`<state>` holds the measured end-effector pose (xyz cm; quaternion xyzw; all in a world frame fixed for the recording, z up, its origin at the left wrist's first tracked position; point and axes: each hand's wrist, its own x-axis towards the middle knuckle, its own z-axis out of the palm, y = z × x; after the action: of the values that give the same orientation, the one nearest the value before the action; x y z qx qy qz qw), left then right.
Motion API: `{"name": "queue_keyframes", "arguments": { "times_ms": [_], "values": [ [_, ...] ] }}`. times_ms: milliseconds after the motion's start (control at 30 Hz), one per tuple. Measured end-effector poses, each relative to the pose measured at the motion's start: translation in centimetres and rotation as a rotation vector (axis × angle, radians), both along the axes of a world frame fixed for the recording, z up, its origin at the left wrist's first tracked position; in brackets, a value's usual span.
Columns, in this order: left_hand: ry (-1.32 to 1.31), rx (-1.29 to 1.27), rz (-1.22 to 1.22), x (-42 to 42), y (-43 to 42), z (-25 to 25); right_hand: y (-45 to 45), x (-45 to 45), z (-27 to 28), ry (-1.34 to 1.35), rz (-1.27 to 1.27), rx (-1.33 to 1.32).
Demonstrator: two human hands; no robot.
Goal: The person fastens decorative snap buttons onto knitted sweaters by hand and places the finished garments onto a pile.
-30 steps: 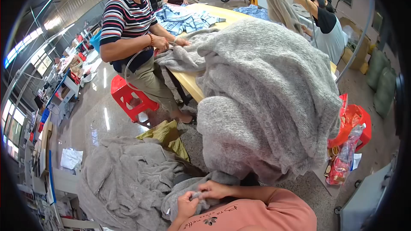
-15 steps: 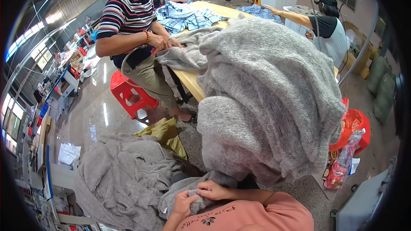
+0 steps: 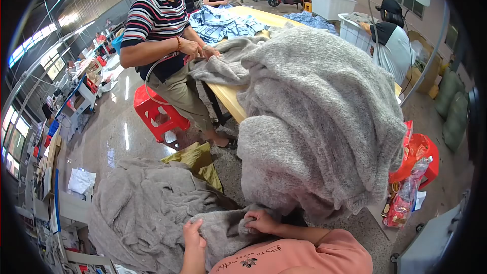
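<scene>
Across my lap lies a grey knit garment (image 3: 223, 231). My left hand (image 3: 194, 234) grips its left edge, the fingers partly hidden. Further right, my right hand (image 3: 261, 221) is closed around a bunched part of the same fabric. The stretch between the two hands is spread apart. Beside my left hand is a heap of grey knit garments (image 3: 147, 208). In front of me a tall pile of similar grey knitwear (image 3: 319, 116) hangs over the table's near end.
A co-worker in a striped shirt (image 3: 157, 25) handles grey fabric at the yellow table (image 3: 228, 100). A red stool (image 3: 152, 111) stands behind them. Another red stool (image 3: 431, 157) with bags is at right. Blue plaid cloth (image 3: 223, 23) covers part of the table.
My hands have moved apart, the left one going left along the garment and the right shifting slightly right. The co-worker at far right has drawn an outstretched arm back from the table.
</scene>
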<state>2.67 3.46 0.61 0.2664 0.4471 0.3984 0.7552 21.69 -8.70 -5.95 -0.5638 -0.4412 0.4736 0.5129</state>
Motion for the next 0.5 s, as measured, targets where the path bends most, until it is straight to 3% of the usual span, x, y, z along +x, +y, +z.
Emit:
{"name": "queue_keyframes", "arguments": {
  "times_ms": [33, 167, 200, 300, 367, 500],
  "values": [
    [-0.011, 0.007, 0.01, -0.1, 0.2, 0.2, -0.2, -0.4, 0.6, -0.033, 0.023, 0.053],
    [0.091, 0.014, -0.089, 1.1, -1.1, -0.5, 0.4, -1.1, 3.8, 0.077, 0.364, -0.139],
    [0.124, 0.022, -0.137, 1.5, -1.8, -1.8, 0.4, -1.6, 3.1, -0.079, 0.361, 0.16],
    [0.121, 0.038, -0.409, 2.4, -3.7, -3.3, 0.2, -1.9, 3.4, -0.127, 0.54, 0.364],
    [0.111, 0.024, -0.542, 3.1, -4.3, -3.5, 0.1, -2.0, 5.2, -0.08, 0.402, 0.483],
    [-0.02, 0.034, -0.529, 2.6, -3.7, -5.3, 1.1, -1.6, 6.1, -0.543, 0.092, 0.625]
  ]
}}
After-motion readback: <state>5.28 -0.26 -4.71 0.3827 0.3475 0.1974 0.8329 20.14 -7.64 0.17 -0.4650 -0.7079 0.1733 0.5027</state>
